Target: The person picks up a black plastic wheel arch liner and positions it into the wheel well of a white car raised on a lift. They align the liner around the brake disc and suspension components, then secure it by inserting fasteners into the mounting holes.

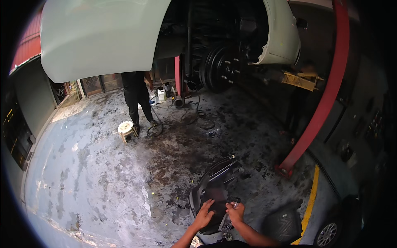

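Observation:
Below me lies a black moulded plastic panel (218, 189), tilted and irregular, with a pale strip along its upper edge. My left hand (204, 215) rests on its lower left part with fingers apart. My right hand (235, 213), at the panel's lower right, is closed around a small silvery object (235, 203); whether it is a tool is too small to tell. Part of the panel's lower end is hidden behind my hands and forearms.
A raised pale car (99, 33) with exposed hub (223, 70) hangs ahead. A person (136, 103) stands beyond a stool (126, 128) and hoses. Another person (297, 103) is at right near a red post (314, 120). A black mat (281, 219) and wheel (328, 233) lie lower right.

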Motion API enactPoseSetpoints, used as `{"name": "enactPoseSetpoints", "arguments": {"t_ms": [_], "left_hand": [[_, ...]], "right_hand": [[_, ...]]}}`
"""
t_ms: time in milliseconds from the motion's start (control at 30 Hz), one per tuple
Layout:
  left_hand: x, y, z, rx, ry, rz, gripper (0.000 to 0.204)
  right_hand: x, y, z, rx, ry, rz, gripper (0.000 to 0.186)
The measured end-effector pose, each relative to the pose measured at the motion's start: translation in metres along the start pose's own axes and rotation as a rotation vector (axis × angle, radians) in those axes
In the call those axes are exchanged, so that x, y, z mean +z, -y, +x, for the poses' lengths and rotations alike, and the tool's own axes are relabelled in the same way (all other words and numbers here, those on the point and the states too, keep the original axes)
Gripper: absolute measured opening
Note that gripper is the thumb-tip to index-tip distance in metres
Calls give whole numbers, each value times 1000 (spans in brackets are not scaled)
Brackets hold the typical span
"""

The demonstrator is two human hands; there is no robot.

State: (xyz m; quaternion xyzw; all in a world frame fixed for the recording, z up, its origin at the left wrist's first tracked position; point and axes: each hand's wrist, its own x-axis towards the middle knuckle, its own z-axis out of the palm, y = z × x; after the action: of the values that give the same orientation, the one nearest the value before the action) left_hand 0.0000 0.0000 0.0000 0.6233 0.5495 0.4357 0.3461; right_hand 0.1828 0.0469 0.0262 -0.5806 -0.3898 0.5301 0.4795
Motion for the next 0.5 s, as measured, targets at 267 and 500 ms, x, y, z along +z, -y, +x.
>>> {"name": "enactPoseSetpoints", "arguments": {"t_ms": [267,500], "left_hand": [[4,-133,69,-354,26,476,100],[35,-54,123,-480,-92,793,69]], "right_hand": [[16,-65,6,-411,72,-257,20],[-9,-18,4,-263,194,-471,19]]}}
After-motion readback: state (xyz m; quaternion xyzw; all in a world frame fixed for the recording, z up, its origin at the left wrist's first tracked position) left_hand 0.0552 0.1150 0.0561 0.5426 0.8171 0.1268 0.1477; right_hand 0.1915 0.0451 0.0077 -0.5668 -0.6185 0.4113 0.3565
